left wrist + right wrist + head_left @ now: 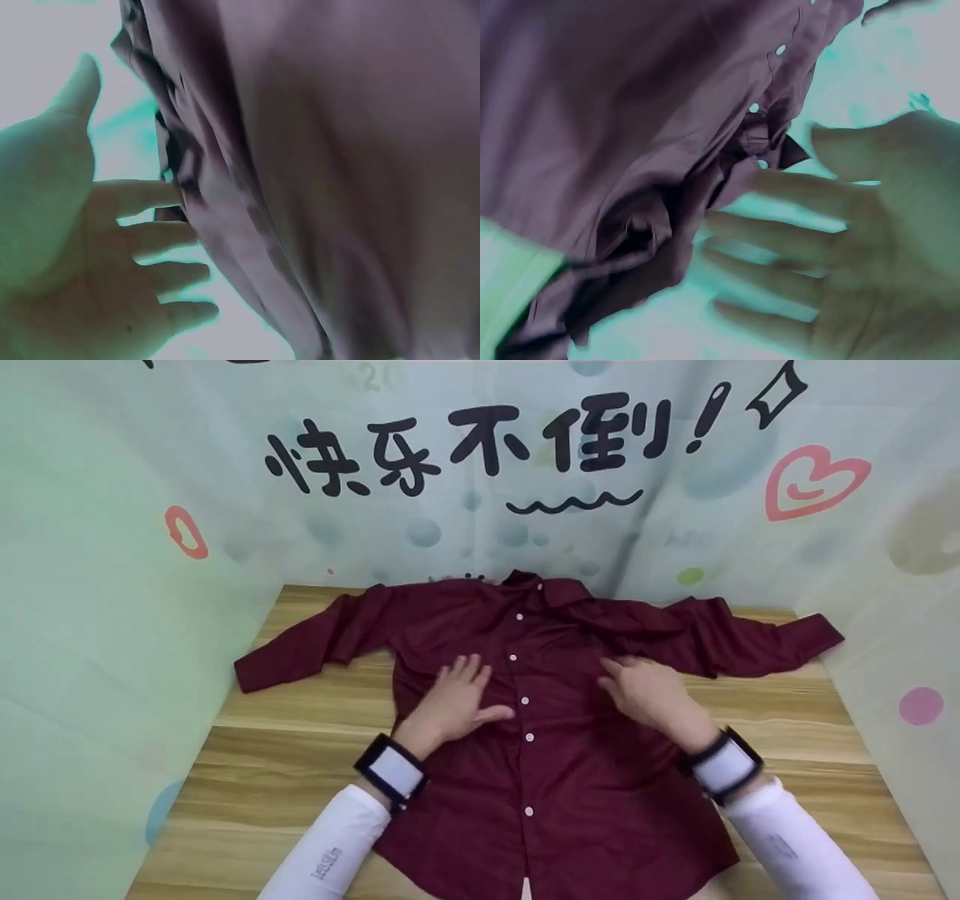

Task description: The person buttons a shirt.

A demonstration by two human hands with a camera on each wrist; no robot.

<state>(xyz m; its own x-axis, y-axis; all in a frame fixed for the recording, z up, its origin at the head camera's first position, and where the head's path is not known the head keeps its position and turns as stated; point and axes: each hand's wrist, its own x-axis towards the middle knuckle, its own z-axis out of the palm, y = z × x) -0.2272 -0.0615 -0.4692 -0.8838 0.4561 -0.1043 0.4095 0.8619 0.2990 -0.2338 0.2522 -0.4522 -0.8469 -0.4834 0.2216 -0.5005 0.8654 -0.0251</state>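
Observation:
A dark maroon button-up shirt (465, 780) lies front side up with both sleeves spread out to the sides and a row of white buttons down its middle. On the left half of its front is my left hand (454, 701), palm down with fingers spread and thumb toward the buttons. The right hand (649, 690) is over the other half at chest height, slightly blurred. In the right wrist view, the fingers of that hand (877, 247) are extended and apart, with shirt cloth (667, 97) beside them. Neither hand grips the fabric.
The shirt lies on a wood-grain tabletop (292, 757). Behind it hangs a pale printed backdrop (450, 525) with black characters, and the collar lies close to it. Light panels stand along the left and right edges; the right cuff (817, 634) reaches the right one.

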